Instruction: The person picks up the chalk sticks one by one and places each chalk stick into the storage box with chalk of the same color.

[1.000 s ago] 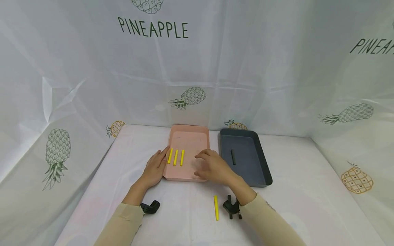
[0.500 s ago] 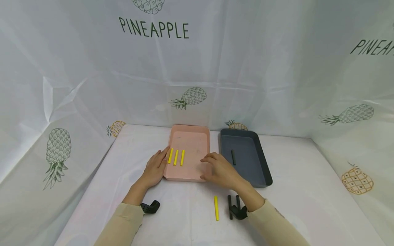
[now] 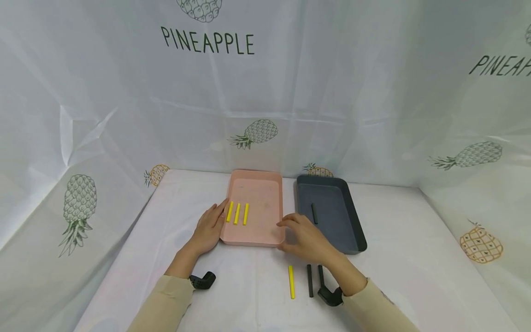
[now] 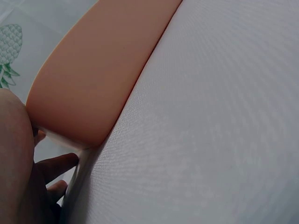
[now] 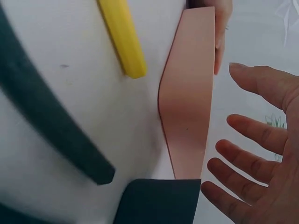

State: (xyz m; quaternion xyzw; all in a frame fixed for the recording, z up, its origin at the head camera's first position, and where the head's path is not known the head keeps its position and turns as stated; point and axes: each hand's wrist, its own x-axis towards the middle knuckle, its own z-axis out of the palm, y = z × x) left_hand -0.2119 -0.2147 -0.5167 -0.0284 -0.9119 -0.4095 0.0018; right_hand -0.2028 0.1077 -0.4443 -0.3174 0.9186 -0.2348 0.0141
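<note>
Resting flat against the near left edge of the pink tray, the person's left hand lies with its fingers straight and holds nothing; its fingertips end just beside the leftmost of three yellow sticks. These sticks are short, square-edged bars of bright yellow, lying side by side and roughly parallel on the left part of the tray floor, each pointing away from the person. The tray itself is a shallow rectangle of pale salmon with rounded corners and a low raised rim.

The right hand hovers at the tray's near right corner, between it and the dark grey tray, fingers spread and relaxed, gripping nothing. From the right wrist view the open palm and separated fingers face the pink rim.

A lone black stick lies inside the dark tray. On the white cloth near the person, a fourth yellow stick and two black sticks lie parallel, just apart from one another, close to the right wrist. Whether the right hand touches the pink rim cannot be told.
</note>
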